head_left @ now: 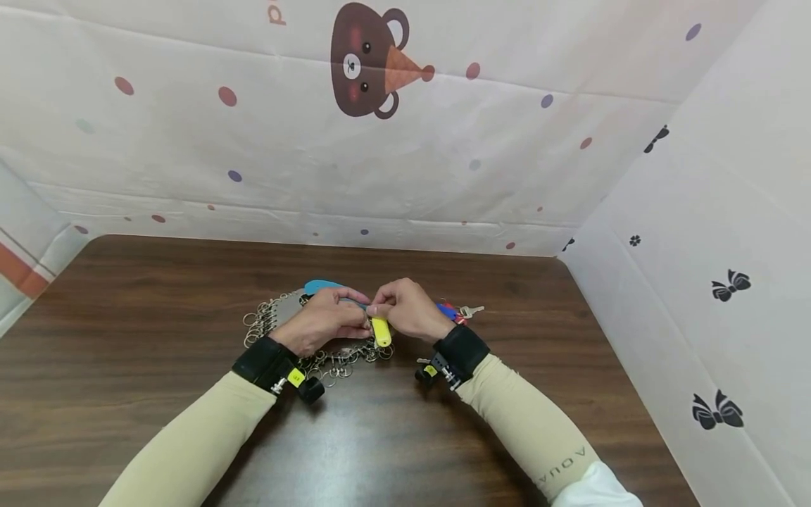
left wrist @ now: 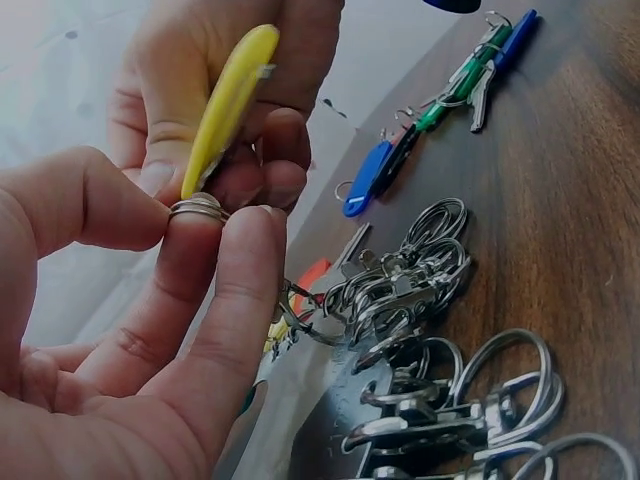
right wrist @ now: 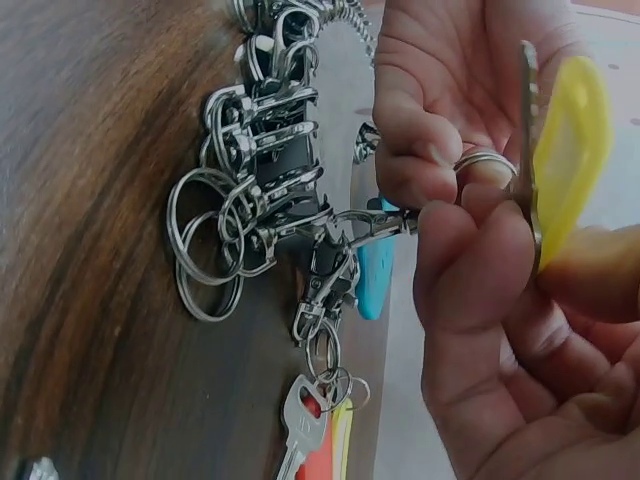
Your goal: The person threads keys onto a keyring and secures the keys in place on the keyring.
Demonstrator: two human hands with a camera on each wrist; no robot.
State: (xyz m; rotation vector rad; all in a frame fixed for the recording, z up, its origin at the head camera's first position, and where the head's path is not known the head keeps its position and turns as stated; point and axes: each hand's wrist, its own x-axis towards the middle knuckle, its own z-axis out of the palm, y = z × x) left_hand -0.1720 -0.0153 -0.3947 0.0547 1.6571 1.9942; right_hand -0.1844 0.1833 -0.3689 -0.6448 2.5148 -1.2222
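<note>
Thumb and fingers of my left hand (head_left: 324, 322) pinch a silver split ring (left wrist: 198, 208). My right hand (head_left: 410, 310) holds a yellow key tag (right wrist: 575, 150) and a key (right wrist: 527, 125) lying flat along it, right at that ring. Beneath the hands lies a grey plate (head_left: 288, 307), its edge lined with several metal swivel clips (right wrist: 285, 130) that bear split rings (right wrist: 205, 225). A light-blue piece (head_left: 322, 286) shows at the plate's far side. The left hand hides much of the plate in the head view.
To the right, blue tags (left wrist: 370, 170), a green tag (left wrist: 450, 95) and keys (head_left: 471, 311) lie on the brown wooden table (head_left: 355, 443). A silver key (right wrist: 303, 415) and a red tag (right wrist: 318, 460) are beside the clips. Patterned white sheets (head_left: 443, 176) enclose the table's back and sides.
</note>
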